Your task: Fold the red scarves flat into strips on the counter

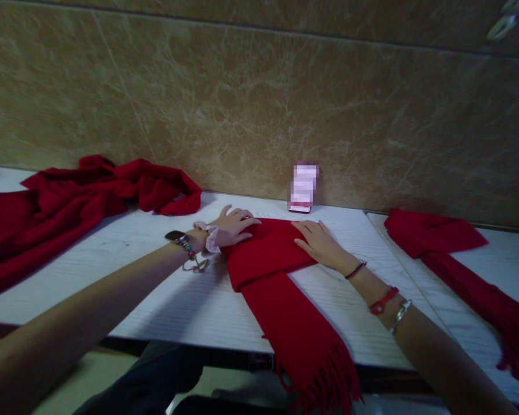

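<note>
A red fringed scarf [272, 259] lies in front of me, its upper part folded into a flat band and one tail running down past the table's front edge. My left hand [233, 226] rests on the fold's left end with its fingers spread. On the right end of the fold, my right hand [318, 239] lies flat with fingers stretched out. Both hands touch the cloth without gripping it. What lies under the folded layers is hidden.
A phone [303, 187] with a lit screen leans against the marbled wall [225, 109]. Crumpled red cloth [90, 190] covers the left of the white table [125, 288]. Another folded red scarf [432, 233] with fringe lies at the right, beyond a seam in the tabletop.
</note>
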`<state>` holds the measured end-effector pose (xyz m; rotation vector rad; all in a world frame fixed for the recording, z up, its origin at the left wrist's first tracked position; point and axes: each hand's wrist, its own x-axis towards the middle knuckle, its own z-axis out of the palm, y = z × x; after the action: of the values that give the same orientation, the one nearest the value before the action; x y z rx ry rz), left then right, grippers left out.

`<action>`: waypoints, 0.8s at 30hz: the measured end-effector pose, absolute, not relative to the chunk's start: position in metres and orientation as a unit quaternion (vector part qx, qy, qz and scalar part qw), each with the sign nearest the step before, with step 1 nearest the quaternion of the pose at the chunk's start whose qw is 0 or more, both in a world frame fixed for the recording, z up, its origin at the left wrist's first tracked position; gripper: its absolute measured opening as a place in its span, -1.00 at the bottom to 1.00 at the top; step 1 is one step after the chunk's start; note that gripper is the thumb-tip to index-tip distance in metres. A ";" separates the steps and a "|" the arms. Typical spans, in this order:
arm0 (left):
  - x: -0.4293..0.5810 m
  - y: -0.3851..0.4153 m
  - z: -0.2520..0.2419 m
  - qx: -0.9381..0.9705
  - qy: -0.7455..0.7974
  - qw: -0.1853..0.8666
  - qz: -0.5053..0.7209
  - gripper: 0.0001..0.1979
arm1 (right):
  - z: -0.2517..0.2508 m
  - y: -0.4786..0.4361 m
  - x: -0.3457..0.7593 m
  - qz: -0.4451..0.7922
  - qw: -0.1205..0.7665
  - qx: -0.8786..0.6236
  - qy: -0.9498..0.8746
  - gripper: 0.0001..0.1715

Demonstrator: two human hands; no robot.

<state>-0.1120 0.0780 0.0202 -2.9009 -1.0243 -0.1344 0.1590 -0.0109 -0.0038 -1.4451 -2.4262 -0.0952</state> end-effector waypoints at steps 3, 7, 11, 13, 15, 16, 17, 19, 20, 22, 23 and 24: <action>-0.109 0.064 0.017 -0.914 -0.404 0.020 -0.006 -0.53 | -0.005 -0.014 0.160 -0.052 0.126 -0.539 -0.831 -0.44; -0.101 0.051 0.022 -0.890 -0.454 0.021 -0.034 -0.45 | -0.008 -0.012 0.167 -0.047 0.133 -0.553 -0.821 -0.39; -0.092 0.016 0.026 -0.897 -0.424 -0.009 -0.124 -0.44 | -0.010 -0.003 0.185 -0.031 0.196 -0.546 -0.814 -0.45; -0.091 -0.004 0.022 -0.917 -0.392 -0.030 -0.059 -0.42 | -0.007 -0.002 0.189 -0.026 0.217 -0.527 -0.821 -0.53; -0.094 -0.017 0.018 -0.930 -0.365 -0.046 -0.012 -0.45 | 0.001 -0.007 0.184 -0.033 0.235 -0.509 -0.828 -0.56; -0.096 -0.021 0.017 -0.935 -0.351 -0.050 0.001 -0.46 | 0.005 -0.011 0.178 -0.032 0.234 -0.492 -0.838 -0.56; -0.098 -0.023 0.017 -0.939 -0.339 -0.052 0.007 -0.46 | 0.009 -0.016 0.171 -0.024 0.223 -0.467 -0.855 -0.56; -0.103 -0.027 0.020 -0.944 -0.327 -0.050 0.015 -0.42 | 0.015 -0.028 0.156 0.006 0.169 -0.401 -0.900 -0.56; -0.105 -0.029 0.021 -0.943 -0.327 -0.048 0.020 -0.39 | 0.016 -0.034 0.150 0.015 0.140 -0.375 -0.916 -0.55; -0.106 -0.034 0.023 -0.940 -0.337 -0.044 0.035 -0.35 | 0.015 -0.042 0.142 0.016 0.099 -0.354 -0.930 -0.52; -0.106 -0.036 0.023 -0.938 -0.342 -0.043 0.044 -0.33 | 0.014 -0.045 0.140 0.010 0.088 -0.356 -0.930 -0.52; -0.105 -0.038 0.023 -0.936 -0.346 -0.043 0.050 -0.33 | 0.013 -0.046 0.140 0.006 0.082 -0.364 -0.928 -0.53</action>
<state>-0.1045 -0.0384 0.0226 -3.0245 -1.1175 0.1617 0.1400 -0.0462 0.0130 -1.0864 -2.7723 0.0166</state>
